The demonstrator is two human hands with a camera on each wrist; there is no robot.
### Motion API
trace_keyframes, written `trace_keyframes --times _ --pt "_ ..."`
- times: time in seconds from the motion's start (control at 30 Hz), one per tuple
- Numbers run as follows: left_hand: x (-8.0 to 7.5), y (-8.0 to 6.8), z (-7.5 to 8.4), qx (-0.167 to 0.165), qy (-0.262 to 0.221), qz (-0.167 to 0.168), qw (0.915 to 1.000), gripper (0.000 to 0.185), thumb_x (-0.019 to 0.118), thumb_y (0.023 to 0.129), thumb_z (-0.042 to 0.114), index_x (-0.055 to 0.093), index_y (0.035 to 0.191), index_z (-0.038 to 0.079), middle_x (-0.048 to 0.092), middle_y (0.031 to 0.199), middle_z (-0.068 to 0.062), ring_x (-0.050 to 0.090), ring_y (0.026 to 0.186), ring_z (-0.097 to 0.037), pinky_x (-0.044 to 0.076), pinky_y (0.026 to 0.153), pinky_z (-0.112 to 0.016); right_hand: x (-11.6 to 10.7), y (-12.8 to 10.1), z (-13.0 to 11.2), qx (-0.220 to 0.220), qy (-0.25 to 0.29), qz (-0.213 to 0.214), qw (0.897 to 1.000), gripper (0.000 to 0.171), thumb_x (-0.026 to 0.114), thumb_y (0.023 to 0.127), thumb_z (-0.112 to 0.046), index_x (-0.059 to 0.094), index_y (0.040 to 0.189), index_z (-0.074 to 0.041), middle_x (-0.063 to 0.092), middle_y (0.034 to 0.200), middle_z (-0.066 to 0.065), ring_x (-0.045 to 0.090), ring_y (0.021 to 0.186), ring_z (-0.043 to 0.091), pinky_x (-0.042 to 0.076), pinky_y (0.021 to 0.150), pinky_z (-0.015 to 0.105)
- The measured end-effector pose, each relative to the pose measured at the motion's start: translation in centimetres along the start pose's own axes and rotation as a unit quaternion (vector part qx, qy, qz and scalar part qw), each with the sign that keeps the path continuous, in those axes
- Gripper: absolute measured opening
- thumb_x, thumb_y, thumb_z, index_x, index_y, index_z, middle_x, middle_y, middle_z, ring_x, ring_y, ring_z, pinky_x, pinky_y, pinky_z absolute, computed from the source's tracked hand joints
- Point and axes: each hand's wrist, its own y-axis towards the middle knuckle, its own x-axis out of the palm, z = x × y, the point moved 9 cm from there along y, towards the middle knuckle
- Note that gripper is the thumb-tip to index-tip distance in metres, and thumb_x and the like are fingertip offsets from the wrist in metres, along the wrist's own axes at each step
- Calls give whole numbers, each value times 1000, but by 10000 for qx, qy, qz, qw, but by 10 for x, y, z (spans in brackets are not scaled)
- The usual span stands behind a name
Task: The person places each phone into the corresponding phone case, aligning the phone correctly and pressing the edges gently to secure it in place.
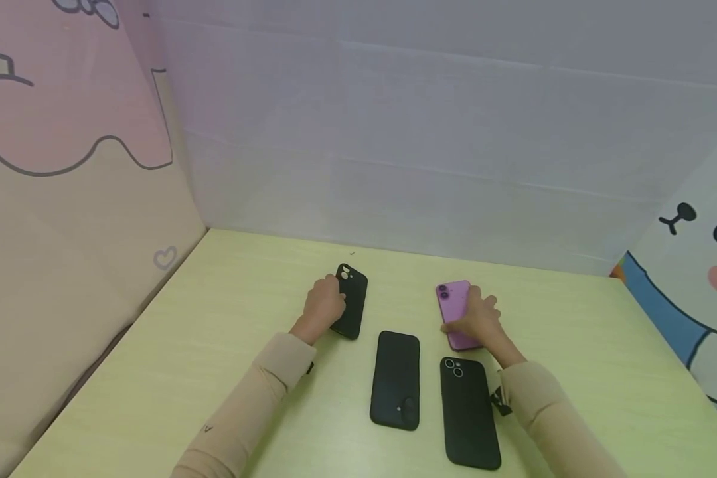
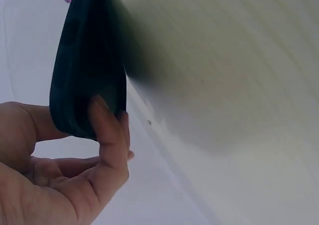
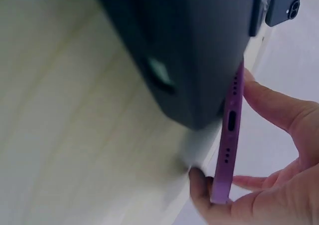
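Head view: left hand point(image 1: 324, 307) curls over the long edge of a black phone point(image 1: 352, 300) at the far left of the table point(image 1: 173, 372); right hand point(image 1: 480, 320) lies over a purple phone point(image 1: 452, 302) at the far right. Two more black phones point(image 1: 396, 378) lie flat, nearer, untouched between the sleeves. Left wrist view: thumb and fingers point(image 2: 107, 130) pinch the black phone's end, tilting it off the table, apparently for purchase. Right wrist view: thumb and fingers point(image 3: 271, 103) clamp the purple phone's edges, bottom ports showing; a dark phone point(image 3: 199, 40) sits just beside.
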Motion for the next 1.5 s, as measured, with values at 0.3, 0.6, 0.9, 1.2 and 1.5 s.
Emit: trace_keyframes --times 0.3,0.6,0.9,1.2,1.5 --pt "-7 2 -10 -165 -808 52 9966 28 52 92 13 56 110 -8 61 109 -23 61 92 -32 51 72 -39 -12 4 11 -95 554 -6 9984 62 62 79 -4 30 127 20 43 120 42 47 109 50 44 90 51" --pt "-8 2 -16 -190 -1387 -43 9901 32 54 91 12 54 116 -6 62 108 -21 62 90 -28 51 71 -34 -11 2 25 576 1978 -279 9782 42 43 90 -1 38 125 21 38 129 38 41 119 46 40 97 48" --pt "-12 1 -17 -107 -1709 -10 9852 34 53 91 13 52 120 -5 64 105 -21 62 94 -31 52 75 -38 -9 -2 21 751 2585 -391 9623 43 41 92 -1 34 130 18 38 128 35 51 100 29 48 79 35" --pt "-16 0 -16 -287 -2213 165 9746 33 54 91 12 52 121 0 63 105 -20 63 91 -30 51 72 -35 -12 0 30 913 3299 -51 9396 44 41 91 -2 35 131 15 37 133 33 45 113 33 43 95 44" --pt "-20 3 -13 -62 -2820 424 9585 32 54 91 12 52 122 3 63 110 -20 63 96 -32 52 77 -39 -11 0 36 1264 4580 31 8799 47 43 93 -4 32 137 7 41 130 19 50 93 12 45 71 20"
